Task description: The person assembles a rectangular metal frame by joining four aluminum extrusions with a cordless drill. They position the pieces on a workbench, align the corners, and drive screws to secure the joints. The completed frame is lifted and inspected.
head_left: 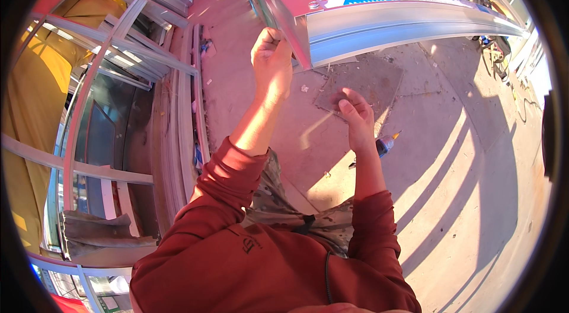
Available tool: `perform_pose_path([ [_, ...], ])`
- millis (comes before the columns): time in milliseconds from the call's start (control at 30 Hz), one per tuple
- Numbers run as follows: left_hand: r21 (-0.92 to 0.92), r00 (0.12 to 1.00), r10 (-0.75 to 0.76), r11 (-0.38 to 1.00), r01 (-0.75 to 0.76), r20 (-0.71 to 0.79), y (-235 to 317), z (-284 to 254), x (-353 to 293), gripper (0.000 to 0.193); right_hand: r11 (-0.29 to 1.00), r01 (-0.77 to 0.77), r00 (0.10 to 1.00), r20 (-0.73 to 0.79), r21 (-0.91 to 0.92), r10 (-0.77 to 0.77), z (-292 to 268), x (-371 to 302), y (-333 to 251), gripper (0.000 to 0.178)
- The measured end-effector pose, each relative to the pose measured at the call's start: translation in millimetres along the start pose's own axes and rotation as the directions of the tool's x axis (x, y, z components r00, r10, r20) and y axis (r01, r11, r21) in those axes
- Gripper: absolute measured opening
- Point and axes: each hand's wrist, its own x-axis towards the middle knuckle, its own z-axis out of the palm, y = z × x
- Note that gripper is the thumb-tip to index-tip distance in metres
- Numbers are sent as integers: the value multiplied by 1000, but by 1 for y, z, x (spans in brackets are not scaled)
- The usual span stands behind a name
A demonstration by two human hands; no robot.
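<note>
Head view: left hand fingers clasp the aluminium frame corner.

This is an outdoor yard of a metal-frame or window-making workshop, lit by low sun. A bare concrete floor carries long shadows and scattered scraps. Assembled silver aluminium window frames with glass panes lean stacked along the left side, with loose long metal profiles lying beside them. A long silver aluminium channel with a blue-and-white label strip spans the top, and cables trail at the right.
</note>
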Motion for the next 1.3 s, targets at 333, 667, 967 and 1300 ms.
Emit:
perform_pose_path([
  [333, 118, 465, 666, 497, -859, 583, 85, 44, 39, 54, 449, 287, 911, -96, 846, -401, 71, 78, -157, 54],
  [667, 93, 481, 726, 505, -858, 492, 67, 51, 49, 56, 419, 371, 928, -339, 829, -152, 110, 67, -171, 46],
  [967, 95, 461, 778, 468, -878, 427, 61, 61, 46, 55, 319, 452, 877, -350, 833, -328, 102, 78, -155, 43],
  [1300, 195, 353, 716, 297, -935, 602, 45, 42, 27, 102, 396, 462, 878, -345, 794, -332, 105, 79, -148, 44],
])
